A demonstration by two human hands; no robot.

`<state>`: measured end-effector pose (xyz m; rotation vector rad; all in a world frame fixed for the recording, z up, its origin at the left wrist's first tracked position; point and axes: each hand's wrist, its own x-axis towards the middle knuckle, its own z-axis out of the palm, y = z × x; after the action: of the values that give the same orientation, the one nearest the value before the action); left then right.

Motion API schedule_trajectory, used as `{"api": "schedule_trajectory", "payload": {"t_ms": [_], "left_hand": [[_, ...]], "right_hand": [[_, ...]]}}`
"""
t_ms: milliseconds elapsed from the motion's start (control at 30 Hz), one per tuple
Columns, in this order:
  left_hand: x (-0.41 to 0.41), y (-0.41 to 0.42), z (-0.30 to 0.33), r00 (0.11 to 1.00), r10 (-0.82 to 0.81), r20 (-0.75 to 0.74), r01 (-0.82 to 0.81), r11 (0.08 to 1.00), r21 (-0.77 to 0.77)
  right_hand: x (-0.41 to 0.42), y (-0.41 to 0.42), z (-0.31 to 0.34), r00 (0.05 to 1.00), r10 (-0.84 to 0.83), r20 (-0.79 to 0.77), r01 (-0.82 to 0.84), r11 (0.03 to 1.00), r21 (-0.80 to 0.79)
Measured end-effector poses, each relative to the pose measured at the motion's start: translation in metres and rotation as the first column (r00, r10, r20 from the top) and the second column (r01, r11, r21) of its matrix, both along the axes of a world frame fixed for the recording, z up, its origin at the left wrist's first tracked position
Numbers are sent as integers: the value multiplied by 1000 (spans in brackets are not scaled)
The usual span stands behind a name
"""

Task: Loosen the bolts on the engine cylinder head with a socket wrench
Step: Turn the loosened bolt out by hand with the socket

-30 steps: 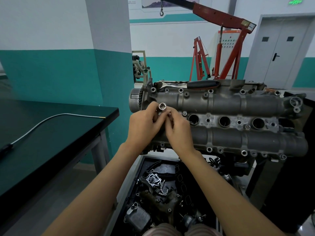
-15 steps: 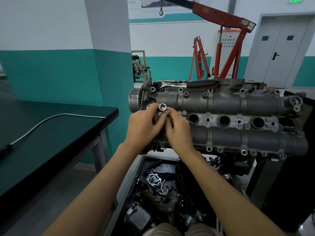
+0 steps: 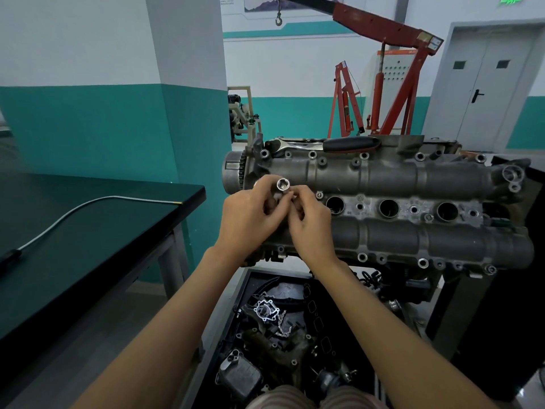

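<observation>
left hand (image 3: 250, 219) fingers still pinch socket (image 3: 283, 185) | right hand (image 3: 309, 222) still pinching too | unchanged

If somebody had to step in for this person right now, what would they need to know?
Left hand: holds a chrome socket, open end up, over the left end of the engine cylinder head.
Right hand: fingertips pinch at the socket's lower end; what they hold is hidden.
Ratchet wrench: lies unused along the head's far edge, black handle to the right.
Done: socket picked up.
Left: fit the socket to the wrench, then loosen the bolts; those visible along the edges look seated.
</observation>
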<state>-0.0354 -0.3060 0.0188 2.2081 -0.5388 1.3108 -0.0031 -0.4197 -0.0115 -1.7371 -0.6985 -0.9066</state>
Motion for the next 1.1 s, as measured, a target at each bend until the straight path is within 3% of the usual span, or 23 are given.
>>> {"api": "schedule_trajectory", "payload": {"t_ms": [300, 633, 867, 1100], "left_hand": [[3, -3, -1, 999, 49, 11, -49, 997, -57], [1, -1, 0, 1000, 26, 13, -26, 1000, -16], [6, -3, -2, 998, 65, 4, -64, 993, -103], [3, -3, -1, 999, 41, 34, -39, 998, -57]], "right_hand": [[1, 1, 1, 997, -27, -79, 29, 999, 35], [-2, 1, 2, 1000, 3, -6, -4, 1000, -11], [0, 1, 1, 997, -70, -27, 70, 998, -4], [0, 1, 2, 997, -50, -59, 51, 999, 5]]}}
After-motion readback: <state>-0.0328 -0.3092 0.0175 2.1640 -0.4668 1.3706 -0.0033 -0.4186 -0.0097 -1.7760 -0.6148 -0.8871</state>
